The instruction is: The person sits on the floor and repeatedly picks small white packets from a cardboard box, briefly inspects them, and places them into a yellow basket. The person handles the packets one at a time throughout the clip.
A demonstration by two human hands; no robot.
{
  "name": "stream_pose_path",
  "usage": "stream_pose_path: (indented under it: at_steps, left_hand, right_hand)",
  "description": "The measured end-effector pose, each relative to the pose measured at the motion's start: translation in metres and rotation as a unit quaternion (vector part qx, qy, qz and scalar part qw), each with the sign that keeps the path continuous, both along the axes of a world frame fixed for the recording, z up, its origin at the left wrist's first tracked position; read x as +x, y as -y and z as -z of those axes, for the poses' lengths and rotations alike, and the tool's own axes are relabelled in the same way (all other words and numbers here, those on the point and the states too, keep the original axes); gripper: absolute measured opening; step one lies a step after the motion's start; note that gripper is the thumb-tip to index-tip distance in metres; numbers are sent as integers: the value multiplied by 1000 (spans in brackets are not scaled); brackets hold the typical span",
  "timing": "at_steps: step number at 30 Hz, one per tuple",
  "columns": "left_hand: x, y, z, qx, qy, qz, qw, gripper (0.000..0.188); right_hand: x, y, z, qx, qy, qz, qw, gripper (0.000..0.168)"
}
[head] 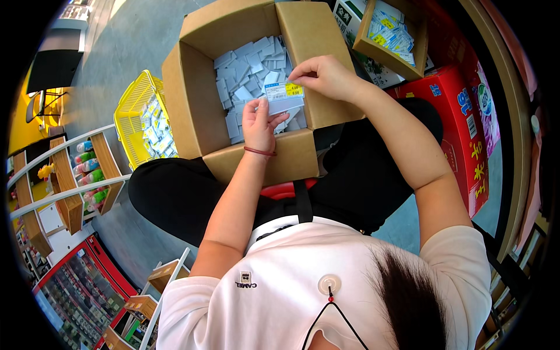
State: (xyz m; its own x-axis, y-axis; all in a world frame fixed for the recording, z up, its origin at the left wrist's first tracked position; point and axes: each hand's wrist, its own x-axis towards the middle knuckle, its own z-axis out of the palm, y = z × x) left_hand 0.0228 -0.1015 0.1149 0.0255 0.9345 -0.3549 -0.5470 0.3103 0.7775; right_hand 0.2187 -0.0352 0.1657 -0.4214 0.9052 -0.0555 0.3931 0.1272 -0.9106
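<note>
My left hand [259,124] holds a white price-tag holder [285,106] from below, between thumb and fingers. Across its upper part lies a printed price label [283,90] in blue, white and yellow. At the label's upper right corner, the thumb and forefinger of my right hand [321,78] pinch its edge. Whether the label sits inside the holder or on top, I cannot tell. Both hands are above an open cardboard box [188,100] between my knees. Many loose white tag pieces [245,65] fill its bottom.
A yellow plastic basket [127,113] with labelled tags stands left of the box. At the upper right, a small cardboard tray [389,54] of price labels rests on a printed carton [350,13]. A red carton [459,144] stands beside my right knee. Shelves [70,179] with bottles are at left.
</note>
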Motion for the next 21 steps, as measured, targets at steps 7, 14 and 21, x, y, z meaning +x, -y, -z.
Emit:
stream_pose_path:
  at_steps: [7, 14, 21]
  left_hand:
    - [-3, 0, 2, 11, 31, 24, 999, 16]
    - [-2, -1, -4, 1, 27, 25, 999, 18]
    - [-1, -3, -3, -17, 9, 31, 999, 20]
  right_hand:
    - [-5, 2, 7, 42, 19, -40, 998, 12]
    - [-7, 3, 9, 85, 49, -58, 993, 11]
    - [-8, 6, 7, 88, 57, -68, 992, 11]
